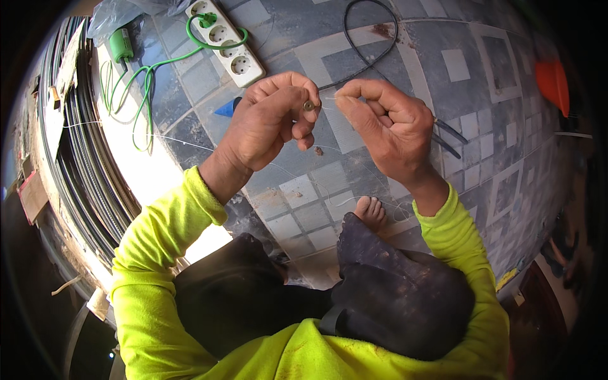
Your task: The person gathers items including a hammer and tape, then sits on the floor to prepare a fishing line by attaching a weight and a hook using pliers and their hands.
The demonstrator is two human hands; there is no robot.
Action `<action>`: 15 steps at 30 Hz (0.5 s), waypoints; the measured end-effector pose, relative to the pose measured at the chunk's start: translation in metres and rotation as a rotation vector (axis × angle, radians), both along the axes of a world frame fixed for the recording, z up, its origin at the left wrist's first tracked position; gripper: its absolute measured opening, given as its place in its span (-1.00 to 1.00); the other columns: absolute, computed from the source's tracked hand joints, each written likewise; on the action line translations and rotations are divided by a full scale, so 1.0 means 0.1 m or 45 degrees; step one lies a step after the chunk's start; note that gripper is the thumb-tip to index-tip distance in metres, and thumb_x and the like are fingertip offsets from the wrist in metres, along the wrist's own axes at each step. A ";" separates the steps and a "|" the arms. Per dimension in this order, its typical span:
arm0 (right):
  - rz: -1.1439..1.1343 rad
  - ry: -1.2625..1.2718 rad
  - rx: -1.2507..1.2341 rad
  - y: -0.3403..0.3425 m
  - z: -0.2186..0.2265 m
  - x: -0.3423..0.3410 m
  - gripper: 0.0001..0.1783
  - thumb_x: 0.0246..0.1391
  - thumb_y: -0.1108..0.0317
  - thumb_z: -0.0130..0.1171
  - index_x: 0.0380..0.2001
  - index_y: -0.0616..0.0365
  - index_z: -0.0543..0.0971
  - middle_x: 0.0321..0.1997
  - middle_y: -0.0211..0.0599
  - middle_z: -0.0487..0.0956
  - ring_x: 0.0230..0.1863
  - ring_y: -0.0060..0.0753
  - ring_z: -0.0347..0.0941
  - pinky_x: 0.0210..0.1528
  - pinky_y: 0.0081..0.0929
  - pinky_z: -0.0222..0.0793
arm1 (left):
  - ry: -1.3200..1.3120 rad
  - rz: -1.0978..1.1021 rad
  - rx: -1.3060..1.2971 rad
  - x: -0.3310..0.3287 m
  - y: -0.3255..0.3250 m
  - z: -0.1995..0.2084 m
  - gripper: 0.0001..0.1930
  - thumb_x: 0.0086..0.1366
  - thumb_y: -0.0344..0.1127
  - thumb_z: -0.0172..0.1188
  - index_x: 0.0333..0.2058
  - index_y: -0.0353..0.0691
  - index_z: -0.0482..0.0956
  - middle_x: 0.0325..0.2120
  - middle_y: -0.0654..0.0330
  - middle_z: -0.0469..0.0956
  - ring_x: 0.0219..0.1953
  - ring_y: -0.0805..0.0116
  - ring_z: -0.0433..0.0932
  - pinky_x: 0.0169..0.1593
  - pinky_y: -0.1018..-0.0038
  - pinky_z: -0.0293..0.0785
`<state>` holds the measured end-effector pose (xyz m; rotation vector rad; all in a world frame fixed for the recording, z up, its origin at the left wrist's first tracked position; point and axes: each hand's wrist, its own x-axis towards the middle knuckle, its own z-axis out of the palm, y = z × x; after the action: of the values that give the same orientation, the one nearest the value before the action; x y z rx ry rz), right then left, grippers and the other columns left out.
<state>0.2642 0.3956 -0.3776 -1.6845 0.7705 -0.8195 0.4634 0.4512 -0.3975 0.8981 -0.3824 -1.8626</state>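
Observation:
My left hand (269,117) is raised over the tiled floor, its thumb and forefinger closed on a small round brass-coloured piece with a hole (308,106). Just to the right, my right hand (389,123) pinches a fine pale thread or wire (329,99). The fingertips of both hands are a short gap apart, with the strand faintly visible between them. Two dark tool handles (451,136), like those of pliers, show behind my right wrist. Whether they lie on the floor or touch the hand, I cannot tell. A blue pointed object (225,109) is partly hidden behind my left hand.
A white power strip (240,64) with a green cable (150,73) lies ahead on the left. Bundled black cables or hoses (88,145) run along the left side. A black cable loop (345,28) lies ahead; an orange object (553,85) is far right. Fine strands trail across the floor.

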 end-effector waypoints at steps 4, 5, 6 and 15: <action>0.075 -0.010 -0.034 0.09 0.20 0.10 -0.86 0.19 0.47 0.24 -0.23 0.32 0.59 -0.61 -0.47 0.56 -0.57 -0.87 0.36 -0.57 -0.76 0.25 | -0.479 0.037 -0.185 0.05 0.19 0.28 -0.85 0.27 -0.43 0.08 -0.20 -0.31 0.52 -0.54 0.21 0.55 -0.61 0.56 0.48 -0.51 0.57 0.49; 0.091 -0.021 -0.015 0.12 0.24 0.12 -0.86 0.19 0.47 0.24 -0.23 0.32 0.59 -0.61 -0.47 0.56 -0.57 -0.87 0.37 -0.56 -0.76 0.26 | -0.636 0.069 -0.268 0.04 0.24 0.34 -0.83 0.25 -0.43 0.11 -0.18 -0.30 0.52 -0.55 0.22 0.54 -0.60 0.58 0.49 -0.50 0.59 0.48; 0.095 -0.024 0.005 0.15 0.27 0.15 -0.86 0.19 0.46 0.24 -0.23 0.33 0.59 -0.61 -0.48 0.56 -0.57 -0.87 0.36 -0.56 -0.76 0.26 | -0.798 0.092 -0.396 0.04 0.30 0.37 -0.80 0.23 -0.44 0.12 -0.16 -0.29 0.51 -0.56 0.23 0.54 -0.58 0.59 0.50 -0.49 0.60 0.47; 0.161 -0.016 0.068 0.35 0.39 0.27 -0.85 0.15 0.45 0.28 -0.26 0.34 0.62 -0.62 -0.55 0.47 -0.61 -0.87 0.20 -0.60 -0.76 0.08 | -1.491 0.316 -0.933 0.07 0.54 0.55 -0.93 0.17 -0.53 0.18 -0.35 -0.28 0.51 -0.61 0.25 0.53 -0.58 0.55 0.55 -0.51 0.59 0.43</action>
<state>0.2908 0.4308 -0.3381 -1.6611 0.6643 -0.7154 0.4704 0.5049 -0.3429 1.3217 -1.4582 -0.6694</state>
